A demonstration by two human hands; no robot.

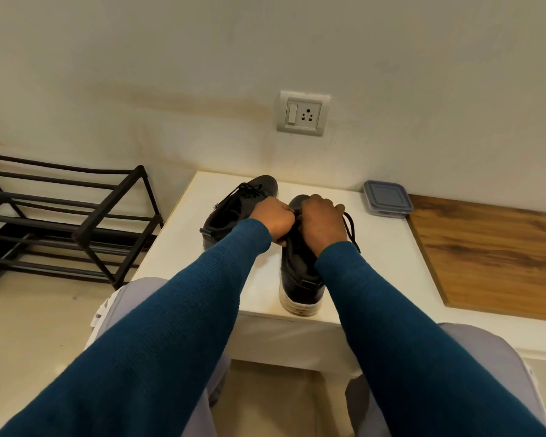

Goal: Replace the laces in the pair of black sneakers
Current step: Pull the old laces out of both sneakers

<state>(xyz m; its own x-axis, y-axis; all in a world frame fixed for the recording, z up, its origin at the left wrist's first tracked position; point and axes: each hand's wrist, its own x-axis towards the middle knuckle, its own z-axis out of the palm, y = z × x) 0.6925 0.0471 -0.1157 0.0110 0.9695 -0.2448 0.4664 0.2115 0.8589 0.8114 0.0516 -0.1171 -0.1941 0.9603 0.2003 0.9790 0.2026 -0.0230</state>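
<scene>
Seated at a low white table (259,279), a person in blue sleeves (177,326) and grey trousers (473,351) reaches both arms toward 12 o'clock. The near sneaker (300,275) stands with its white-soled heel right at the table's front edge, long axis running 6 to 12 o'clock, toe toward the wall (265,58). Over its tongue the left hand (273,219) and right hand (322,220) meet, both curled narrow and pinching the black lace (349,227), a loop of which trails off at 3 o'clock. The second sneaker (234,209) lies at 10 o'clock from the first, laced, toe angled toward 1 o'clock, its heel near the table's left edge. Bare tabletop lies open right of the hands. A lidded container (386,198) sits at 2 o'clock, beside a wooden surface (492,247). A black rack (67,216) stands at 9 o'clock; a wall socket (301,113) sits at 12 o'clock.
</scene>
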